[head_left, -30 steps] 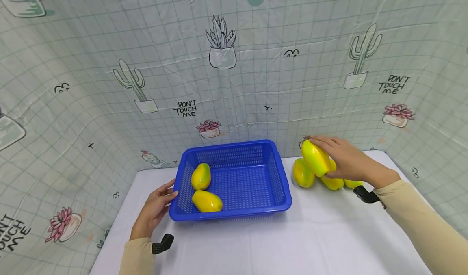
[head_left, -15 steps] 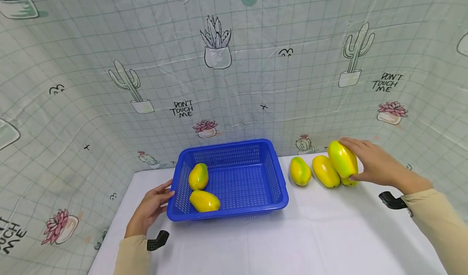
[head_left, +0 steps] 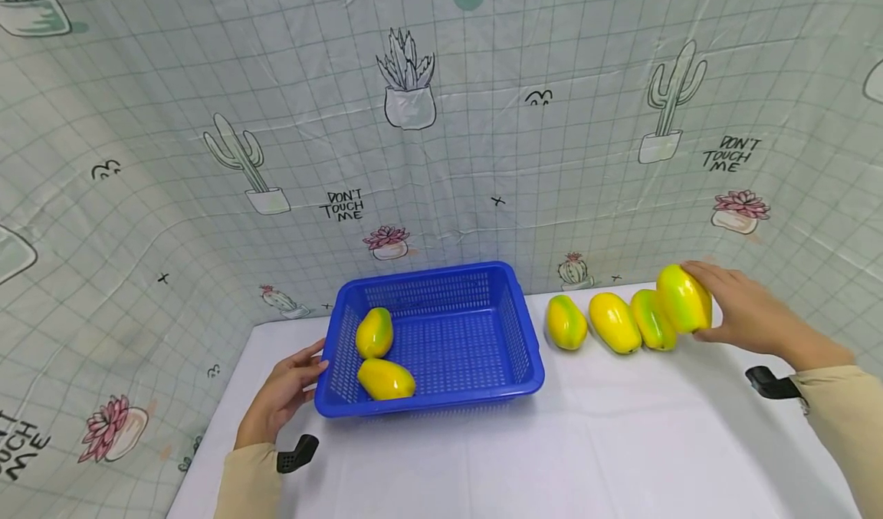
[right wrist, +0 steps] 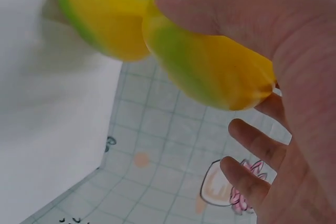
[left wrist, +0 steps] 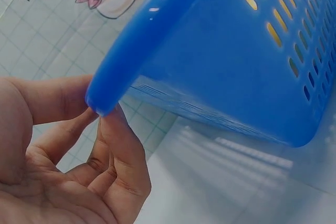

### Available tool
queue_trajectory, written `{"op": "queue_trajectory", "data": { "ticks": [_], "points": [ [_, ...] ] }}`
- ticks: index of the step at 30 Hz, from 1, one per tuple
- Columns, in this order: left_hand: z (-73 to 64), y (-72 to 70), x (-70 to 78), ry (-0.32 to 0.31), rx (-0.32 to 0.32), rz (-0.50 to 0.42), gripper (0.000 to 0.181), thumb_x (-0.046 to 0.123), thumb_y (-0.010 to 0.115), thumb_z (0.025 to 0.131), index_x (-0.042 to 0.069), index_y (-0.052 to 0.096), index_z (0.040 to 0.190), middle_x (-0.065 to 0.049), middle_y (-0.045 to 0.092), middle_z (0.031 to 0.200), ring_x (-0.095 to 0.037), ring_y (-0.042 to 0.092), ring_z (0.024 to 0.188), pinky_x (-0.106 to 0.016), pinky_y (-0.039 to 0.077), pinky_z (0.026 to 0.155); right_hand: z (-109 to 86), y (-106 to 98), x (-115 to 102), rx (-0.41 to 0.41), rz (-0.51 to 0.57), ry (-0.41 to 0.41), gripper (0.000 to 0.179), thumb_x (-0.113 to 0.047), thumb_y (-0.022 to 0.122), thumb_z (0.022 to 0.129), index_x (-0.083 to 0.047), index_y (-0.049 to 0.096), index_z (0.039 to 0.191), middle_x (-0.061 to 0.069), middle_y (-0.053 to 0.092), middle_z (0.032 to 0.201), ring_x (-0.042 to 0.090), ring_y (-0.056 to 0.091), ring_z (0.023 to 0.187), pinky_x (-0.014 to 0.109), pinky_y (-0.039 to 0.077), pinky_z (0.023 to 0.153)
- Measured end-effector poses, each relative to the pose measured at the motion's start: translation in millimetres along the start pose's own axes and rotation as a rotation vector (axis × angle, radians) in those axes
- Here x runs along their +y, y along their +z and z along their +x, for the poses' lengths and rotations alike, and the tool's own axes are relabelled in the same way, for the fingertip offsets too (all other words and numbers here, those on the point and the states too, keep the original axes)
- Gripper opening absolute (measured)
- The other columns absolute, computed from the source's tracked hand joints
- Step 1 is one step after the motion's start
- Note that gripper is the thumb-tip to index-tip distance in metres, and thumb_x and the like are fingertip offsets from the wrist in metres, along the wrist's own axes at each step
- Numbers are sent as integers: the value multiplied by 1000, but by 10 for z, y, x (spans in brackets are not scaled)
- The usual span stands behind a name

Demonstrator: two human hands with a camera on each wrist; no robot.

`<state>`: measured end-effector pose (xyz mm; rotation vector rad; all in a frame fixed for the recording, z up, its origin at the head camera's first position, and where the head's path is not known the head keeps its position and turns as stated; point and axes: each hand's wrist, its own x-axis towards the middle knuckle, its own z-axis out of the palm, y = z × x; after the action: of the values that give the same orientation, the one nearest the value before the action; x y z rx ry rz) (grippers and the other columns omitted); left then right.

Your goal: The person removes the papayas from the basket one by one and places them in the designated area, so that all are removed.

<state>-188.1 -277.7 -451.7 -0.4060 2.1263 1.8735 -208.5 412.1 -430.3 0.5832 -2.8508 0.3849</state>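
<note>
My right hand (head_left: 748, 312) grips a yellow-green mango (head_left: 683, 298) at the right end of a row of mangoes, thumb on the near side and fingers at its far end. In the right wrist view the held mango (right wrist: 210, 61) overlaps another mango (right wrist: 105, 19) beside it. Three mangoes stand in the row to its left: one with a green stripe (head_left: 652, 320), a plain yellow one (head_left: 614, 323) and the leftmost (head_left: 566, 323). My left hand (head_left: 286, 392) pinches the left rim of a blue plastic basket (left wrist: 131, 45) between thumb and fingers.
Inside the basket, toward its left side, lie two mangoes, one at the back (head_left: 375, 333) and one in front (head_left: 386, 379). A white cloth (head_left: 483, 458) covers the table. A printed curtain (head_left: 455, 159) rises behind and along both sides.
My right hand has carried the held mango rightward past the row, uncovering the green-striped mango behind it. The left hand keeps its hold on the rim, and the view has shifted slightly.
</note>
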Motion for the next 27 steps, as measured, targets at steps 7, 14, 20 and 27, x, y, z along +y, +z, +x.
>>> {"op": "queue_trajectory", "data": {
  "ticks": [7, 14, 20, 27],
  "points": [
    [-17, 4, 1, 0, 1, -16, 60, 8, 55, 109, 6, 34, 165, -8, 56, 128, -14, 63, 97, -25, 57, 82, -56, 70, 172, 7, -19, 24, 106, -9, 101, 62, 12, 42, 147, 37, 49, 144, 58, 50, 117, 77, 43, 95],
    [-19, 11, -5, 1, -5, -33, 61, 8, 56, 109, 6, 33, 165, -8, 55, 124, -13, 64, 95, -25, 58, 82, -110, 125, 329, -35, -11, 82, 106, -9, 99, 64, 16, 39, 148, 41, 46, 143, 60, 47, 118, 79, 40, 97],
    [-17, 3, -17, 3, -5, -34, 61, 8, 55, 109, 6, 33, 166, -7, 57, 124, -13, 65, 96, -25, 58, 83, -128, 188, 412, -66, -25, 92, 103, -12, 97, 66, 16, 40, 147, 41, 47, 142, 62, 50, 116, 79, 41, 97],
    [-17, 14, -18, -1, -4, -40, 61, 9, 55, 109, 8, 33, 166, -7, 57, 126, -14, 65, 97, -25, 59, 83, -150, 252, 472, -178, 17, 161, 102, -11, 94, 72, 17, 34, 149, 43, 38, 147, 66, 44, 120, 81, 38, 100]
  ]
}}
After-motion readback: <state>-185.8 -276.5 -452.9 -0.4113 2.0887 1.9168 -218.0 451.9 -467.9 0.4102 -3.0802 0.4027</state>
